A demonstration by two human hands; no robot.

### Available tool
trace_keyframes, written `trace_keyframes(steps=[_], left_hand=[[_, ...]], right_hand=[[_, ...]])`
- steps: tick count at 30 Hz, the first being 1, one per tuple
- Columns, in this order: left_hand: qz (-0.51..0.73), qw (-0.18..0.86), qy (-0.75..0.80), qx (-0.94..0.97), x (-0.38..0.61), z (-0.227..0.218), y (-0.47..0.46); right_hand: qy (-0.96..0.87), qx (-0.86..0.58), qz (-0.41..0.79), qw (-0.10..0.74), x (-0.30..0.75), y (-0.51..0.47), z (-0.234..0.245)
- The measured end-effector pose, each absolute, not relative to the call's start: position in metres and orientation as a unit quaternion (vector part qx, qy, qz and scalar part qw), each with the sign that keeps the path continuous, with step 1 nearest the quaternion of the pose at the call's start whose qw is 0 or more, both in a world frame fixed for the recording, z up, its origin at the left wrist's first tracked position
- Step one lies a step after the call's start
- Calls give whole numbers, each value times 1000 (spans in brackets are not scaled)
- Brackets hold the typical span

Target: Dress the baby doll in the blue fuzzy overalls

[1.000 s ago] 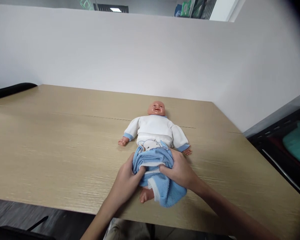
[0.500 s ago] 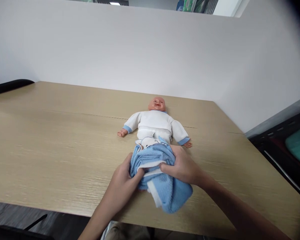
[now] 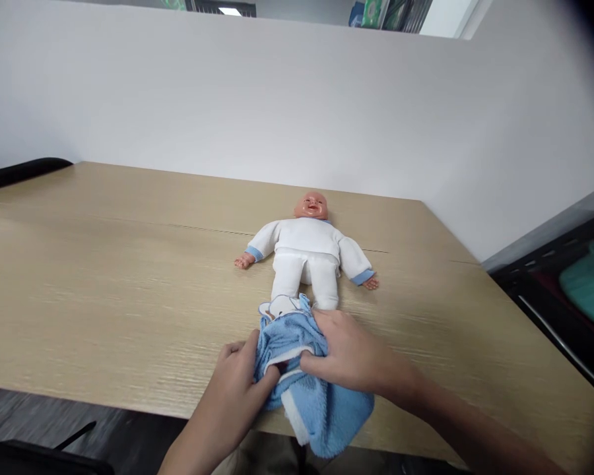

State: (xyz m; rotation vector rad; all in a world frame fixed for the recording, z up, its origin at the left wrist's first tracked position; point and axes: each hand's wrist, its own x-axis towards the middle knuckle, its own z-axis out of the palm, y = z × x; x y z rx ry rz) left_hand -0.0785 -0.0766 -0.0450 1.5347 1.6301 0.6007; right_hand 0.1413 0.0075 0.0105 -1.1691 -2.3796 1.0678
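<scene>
A baby doll (image 3: 307, 234) in a white top with blue cuffs lies on its back, head toward the wall. Its white cloth legs show down to about the knees. Bunched over the lower legs is a blue terry baby garment (image 3: 337, 412) with white trim and an animal-face patch. My left hand (image 3: 240, 379) grips the garment's left side, thumb at a white-edged opening. On the opposite side my right hand (image 3: 349, 353) pinches the cloth, its thumb by the same opening. The doll's feet are hidden.
The wooden table (image 3: 129, 284) has a front edge close beneath my hands, and the garment's lower end hangs near it. A white wall (image 3: 257, 99) rises behind. To the right stands a black rack (image 3: 534, 290) holding a teal item (image 3: 591, 284).
Both hands have drawn the blue garment toward me, down the doll's legs. More of the white thighs shows now. The doll's upper body has barely moved.
</scene>
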Motion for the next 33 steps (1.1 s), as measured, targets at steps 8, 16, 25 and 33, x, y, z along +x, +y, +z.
trace_keyframes(steps=[8,16,25,33], left_hand=[[238,340,627,659,-73,-56,-76],[333,348,635,604,-63,-70,-77],[451,422,577,535,-70,-84,-75],[498,394,544,548,-76,-68,-48]], right_hand=[[-844,-449,280,90,141,-4,10],[-833,-407,354,125,145,2,4],[-766,-403,447,228,152,9,-16],[-790,-389,403,248,151,32,-26]])
